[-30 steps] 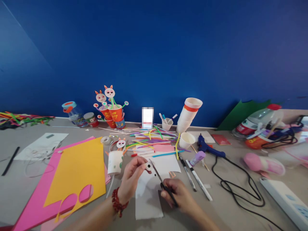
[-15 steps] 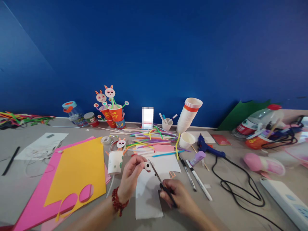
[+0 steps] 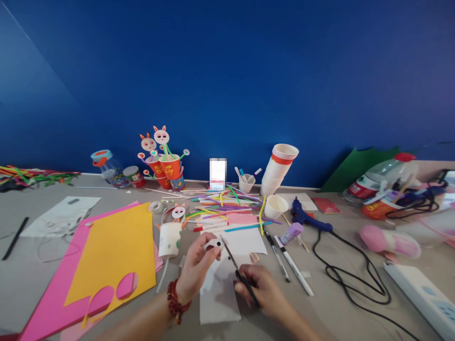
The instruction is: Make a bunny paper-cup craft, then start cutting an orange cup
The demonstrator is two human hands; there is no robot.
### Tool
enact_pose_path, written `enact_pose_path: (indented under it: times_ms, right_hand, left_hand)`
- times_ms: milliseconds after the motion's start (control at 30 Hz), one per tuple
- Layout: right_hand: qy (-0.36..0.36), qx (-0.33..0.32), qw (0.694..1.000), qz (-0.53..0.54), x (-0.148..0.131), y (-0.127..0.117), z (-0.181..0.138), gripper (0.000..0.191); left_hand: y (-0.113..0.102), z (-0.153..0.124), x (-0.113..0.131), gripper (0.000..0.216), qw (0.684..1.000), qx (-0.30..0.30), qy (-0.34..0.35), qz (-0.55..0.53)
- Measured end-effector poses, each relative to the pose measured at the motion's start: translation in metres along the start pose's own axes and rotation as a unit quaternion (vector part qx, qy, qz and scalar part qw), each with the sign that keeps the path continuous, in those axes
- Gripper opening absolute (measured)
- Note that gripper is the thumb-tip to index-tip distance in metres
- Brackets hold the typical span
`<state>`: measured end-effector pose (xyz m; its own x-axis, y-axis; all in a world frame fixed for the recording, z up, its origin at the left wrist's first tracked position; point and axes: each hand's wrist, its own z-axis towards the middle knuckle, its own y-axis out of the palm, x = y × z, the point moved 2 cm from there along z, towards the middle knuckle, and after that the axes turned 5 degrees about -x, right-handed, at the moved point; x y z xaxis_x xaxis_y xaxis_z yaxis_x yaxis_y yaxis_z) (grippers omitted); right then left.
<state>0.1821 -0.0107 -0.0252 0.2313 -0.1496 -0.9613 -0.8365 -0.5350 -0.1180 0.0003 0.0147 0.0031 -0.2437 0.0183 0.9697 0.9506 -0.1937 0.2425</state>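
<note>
Between the thumb and fingers of my left hand (image 3: pixel 199 260) is a small white paper piece (image 3: pixel 215 243) with a black dot on it. My right hand (image 3: pixel 259 287) is closed round the black handles of a pair of scissors (image 3: pixel 232 258). The scissor blades point up and left, with the tips close beside the paper piece; whether they touch it I cannot tell. Under both hands lies a white sheet of paper (image 3: pixel 219 303) with a small dark dot. Left of my left hand stands a white paper cup (image 3: pixel 169 240) with a rabbit face (image 3: pixel 178 211) above it.
Yellow card (image 3: pixel 117 246) on pink card lies at left. Coloured pipe cleaners (image 3: pixel 227 203) spread behind the hands. Pens (image 3: pixel 293 266), a purple glue stick (image 3: pixel 292 233) and a blue glue gun (image 3: pixel 309 218) with a looping black cord lie right. Stacked paper cups (image 3: pixel 279 168) stand behind.
My left hand has turned the paper piece, so more of its white strip shows above the thumb. My right hand with the scissors has barely moved.
</note>
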Motion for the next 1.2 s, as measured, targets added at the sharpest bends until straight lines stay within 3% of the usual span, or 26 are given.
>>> enact_pose_path:
  times_ms: [433, 1200]
  right_hand:
    - [0.013, -0.024, 0.999, 0.042, 0.0, 0.0, -0.001, 0.067]
    - [-0.023, -0.013, 1.0, 0.0, -0.002, -0.002, -0.002, 0.071]
  left_hand:
    - [0.004, -0.001, 0.01, 0.022, 0.996, -0.04, -0.015, 0.079]
    - [0.005, -0.001, 0.011, 0.026, 0.998, -0.027, -0.021, 0.053]
